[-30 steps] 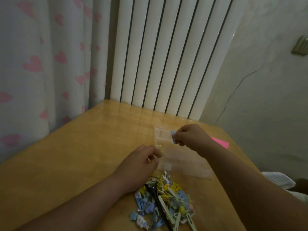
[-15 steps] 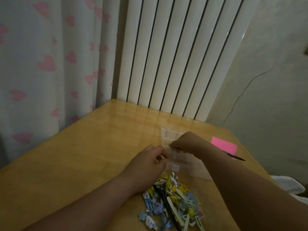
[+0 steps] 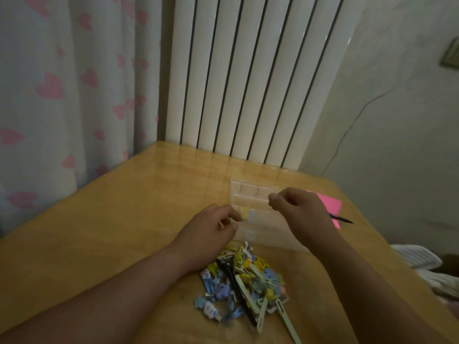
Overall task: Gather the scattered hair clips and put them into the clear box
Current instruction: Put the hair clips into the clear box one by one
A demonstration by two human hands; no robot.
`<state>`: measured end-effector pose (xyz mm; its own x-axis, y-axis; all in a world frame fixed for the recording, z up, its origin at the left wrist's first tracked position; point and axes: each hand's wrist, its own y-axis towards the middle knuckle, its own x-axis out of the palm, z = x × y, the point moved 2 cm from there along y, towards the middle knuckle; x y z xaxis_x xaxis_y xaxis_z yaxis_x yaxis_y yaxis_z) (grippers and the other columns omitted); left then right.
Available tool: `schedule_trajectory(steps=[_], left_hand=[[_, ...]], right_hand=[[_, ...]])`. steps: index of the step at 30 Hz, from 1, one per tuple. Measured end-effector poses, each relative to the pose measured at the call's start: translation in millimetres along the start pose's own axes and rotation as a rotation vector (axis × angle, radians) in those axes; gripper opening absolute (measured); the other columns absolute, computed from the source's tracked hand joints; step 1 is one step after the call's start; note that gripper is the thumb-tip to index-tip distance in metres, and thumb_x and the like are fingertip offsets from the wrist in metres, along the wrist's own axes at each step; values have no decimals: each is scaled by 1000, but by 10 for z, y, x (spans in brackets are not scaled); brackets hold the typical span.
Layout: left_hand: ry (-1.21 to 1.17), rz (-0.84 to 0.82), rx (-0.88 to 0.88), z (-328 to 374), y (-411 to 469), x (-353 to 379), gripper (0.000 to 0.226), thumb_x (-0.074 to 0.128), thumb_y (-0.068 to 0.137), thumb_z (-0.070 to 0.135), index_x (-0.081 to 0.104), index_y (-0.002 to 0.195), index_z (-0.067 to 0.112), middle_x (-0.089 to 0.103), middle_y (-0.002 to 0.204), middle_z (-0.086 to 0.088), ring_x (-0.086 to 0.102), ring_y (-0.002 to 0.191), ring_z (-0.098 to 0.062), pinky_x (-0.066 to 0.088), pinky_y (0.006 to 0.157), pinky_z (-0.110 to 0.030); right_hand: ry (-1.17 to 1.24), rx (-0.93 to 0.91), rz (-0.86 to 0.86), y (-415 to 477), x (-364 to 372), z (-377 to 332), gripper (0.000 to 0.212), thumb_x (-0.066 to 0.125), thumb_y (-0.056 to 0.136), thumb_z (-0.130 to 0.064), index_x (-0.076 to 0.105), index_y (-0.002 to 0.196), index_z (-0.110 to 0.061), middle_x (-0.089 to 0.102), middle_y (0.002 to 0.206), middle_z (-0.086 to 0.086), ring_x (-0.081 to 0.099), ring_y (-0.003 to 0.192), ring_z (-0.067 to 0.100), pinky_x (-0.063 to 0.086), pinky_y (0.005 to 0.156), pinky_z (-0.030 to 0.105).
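Note:
A clear box (image 3: 250, 198) with several compartments lies on the wooden table (image 3: 124, 219); a yellow and a pale blue clip (image 3: 248, 214) show in one compartment near its left side. My left hand (image 3: 211, 230) has curled fingers at the box's left edge and seems to grip it. Over the box's right half hovers my right hand (image 3: 296, 207), thumb and forefinger tips pressed together with nothing visible between them. A pile of hair clips (image 3: 248, 281), blue, yellow, white and one long black, lies close in front of the box, between my forearms.
A pink sticky note (image 3: 329, 203) with a dark pen (image 3: 341, 218) on it lies right of the box near the table's right edge. A white radiator (image 3: 248, 83) and a heart-print curtain (image 3: 62, 95) stand behind the table. Striped bedding (image 3: 417, 256) shows off the right edge.
My right hand carried a blue clip down to the box, then lifted away to the right without it. The left hand stayed at the box's left edge. The camera tilted slightly.

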<state>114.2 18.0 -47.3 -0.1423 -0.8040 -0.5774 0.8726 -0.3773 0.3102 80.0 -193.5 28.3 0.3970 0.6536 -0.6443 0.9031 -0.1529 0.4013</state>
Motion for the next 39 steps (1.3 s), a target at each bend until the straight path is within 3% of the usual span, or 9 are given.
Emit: schedule_trajectory(steps=[4, 9, 13, 19, 22, 25, 28, 34, 39], left_hand=[[-5, 4, -13, 11, -6, 2, 17, 56, 108, 36, 66, 121, 40, 57, 111, 12, 58, 97, -5, 54, 88, -30], [-23, 21, -27, 2, -6, -6, 18, 56, 108, 32, 67, 121, 38, 60, 110, 11, 59, 94, -5, 47, 76, -19], [-44, 19, -34, -22, 2, -3, 17, 58, 108, 32, 67, 120, 41, 61, 109, 9, 61, 95, -9, 49, 77, -19], [-48, 17, -31, -14, -6, -2, 17, 58, 107, 31, 68, 119, 39, 63, 108, 9, 62, 93, -9, 49, 76, -22], [-38, 20, -33, -4, -13, -8, 18, 59, 106, 30, 68, 119, 39, 63, 108, 9, 62, 94, -8, 49, 76, -21], [-39, 15, -30, -1, -14, -9, 18, 59, 107, 30, 68, 119, 39, 63, 108, 8, 62, 94, -9, 50, 77, -23], [-45, 11, -34, 4, -14, -10, 19, 59, 107, 30, 68, 121, 37, 63, 109, 7, 62, 95, -10, 50, 78, -22], [-28, 6, -33, -9, -15, -14, 19, 58, 107, 32, 67, 121, 39, 62, 110, 9, 62, 96, -9, 51, 80, -23], [-40, 8, -28, -8, -16, -3, 18, 59, 107, 31, 68, 121, 38, 62, 109, 8, 61, 96, -10, 50, 80, -25]], right_hand=[[19, 47, -249, -389, -76, 68, 22, 67, 99, -40, 75, 84, -25, 75, 79, -8, 68, 71, 7, 54, 66, 26], [-132, 33, -546, -464, -24, 147, 12, 74, 94, -41, 76, 91, -29, 77, 88, -9, 71, 78, 4, 62, 78, 33], [-107, 44, -657, -510, 47, 108, 17, 78, 92, -41, 75, 92, -24, 78, 84, -3, 74, 68, 8, 61, 68, 27], [-126, 5, -639, -519, 88, 84, 16, 77, 93, -37, 75, 92, -21, 77, 82, 1, 73, 62, 14, 59, 60, 23], [-146, 7, -618, -529, 108, 86, 16, 77, 94, -36, 77, 90, -21, 77, 81, 1, 69, 58, 8, 61, 61, 26], [-132, 24, -593, -524, 99, 98, 15, 76, 94, -36, 79, 89, -22, 77, 81, -1, 72, 64, 7, 60, 61, 24], [-150, 27, -576, -511, 81, 115, 17, 72, 96, -34, 80, 88, -22, 77, 82, -3, 73, 74, 13, 61, 68, 34], [101, 172, -505, -451, 25, 180, 17, 68, 99, -23, 79, 90, -13, 73, 71, -5, 65, 61, 6, 50, 54, 18], [225, 180, -505, -448, 7, 212, 7, 70, 97, -16, 74, 96, -10, 72, 75, -1, 63, 61, 9, 47, 54, 20]])
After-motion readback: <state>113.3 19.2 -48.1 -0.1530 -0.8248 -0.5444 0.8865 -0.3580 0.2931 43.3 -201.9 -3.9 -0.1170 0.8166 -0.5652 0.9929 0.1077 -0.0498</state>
